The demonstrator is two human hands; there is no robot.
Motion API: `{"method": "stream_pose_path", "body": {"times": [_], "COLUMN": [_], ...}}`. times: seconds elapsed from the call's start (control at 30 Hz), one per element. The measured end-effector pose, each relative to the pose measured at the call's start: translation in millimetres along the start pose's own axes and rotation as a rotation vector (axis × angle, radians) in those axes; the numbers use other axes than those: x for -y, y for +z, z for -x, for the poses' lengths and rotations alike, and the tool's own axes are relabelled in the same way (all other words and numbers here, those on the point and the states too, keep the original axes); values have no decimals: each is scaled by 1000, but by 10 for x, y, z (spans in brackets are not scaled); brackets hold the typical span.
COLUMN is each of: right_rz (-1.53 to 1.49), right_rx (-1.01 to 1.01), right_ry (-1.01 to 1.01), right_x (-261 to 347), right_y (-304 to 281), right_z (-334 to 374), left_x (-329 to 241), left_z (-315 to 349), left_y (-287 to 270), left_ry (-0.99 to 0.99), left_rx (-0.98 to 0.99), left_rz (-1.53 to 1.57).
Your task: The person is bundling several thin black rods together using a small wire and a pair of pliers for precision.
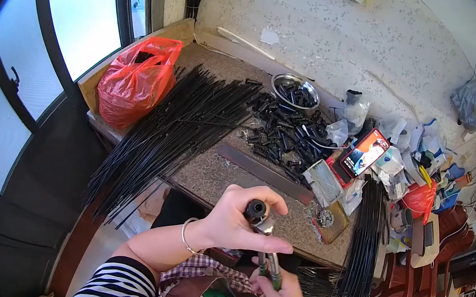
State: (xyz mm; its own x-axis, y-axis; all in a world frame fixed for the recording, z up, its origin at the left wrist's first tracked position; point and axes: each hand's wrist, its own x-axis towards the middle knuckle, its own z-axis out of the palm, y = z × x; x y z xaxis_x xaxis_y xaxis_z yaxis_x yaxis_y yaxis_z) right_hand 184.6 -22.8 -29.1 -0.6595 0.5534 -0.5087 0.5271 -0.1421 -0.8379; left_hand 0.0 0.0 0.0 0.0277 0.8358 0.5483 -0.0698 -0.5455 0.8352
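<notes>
We judge fitting step underway: left hand pinching black cap onto metal tool, off table's near edge; right hand clenched around tool handles. Next calls for steady squeeze.

Bare strip of worktop ahead of my hands. Fanned black rods block the left, black tube pile the far side, phone and clutter the right.

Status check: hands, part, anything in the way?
Left hand grips black cap. Right hand holds pliers. Nothing between them.
</notes>
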Motion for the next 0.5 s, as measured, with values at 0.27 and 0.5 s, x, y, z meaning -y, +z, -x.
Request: {"method": "stream_pose_path", "body": {"times": [0.27, 0.5], "right_rz": [-430, -466], "right_rx": [198, -194], "right_ry": [-128, -83], "right_x": [151, 287], "right_y": [-49, 856], "right_z": [246, -136], "left_x": [-108, -70], "left_z": [44, 142], "left_y": [17, -423], "left_ry": [-82, -163], "left_rx": [-29, -44], "left_rz": [-65, -75]}}
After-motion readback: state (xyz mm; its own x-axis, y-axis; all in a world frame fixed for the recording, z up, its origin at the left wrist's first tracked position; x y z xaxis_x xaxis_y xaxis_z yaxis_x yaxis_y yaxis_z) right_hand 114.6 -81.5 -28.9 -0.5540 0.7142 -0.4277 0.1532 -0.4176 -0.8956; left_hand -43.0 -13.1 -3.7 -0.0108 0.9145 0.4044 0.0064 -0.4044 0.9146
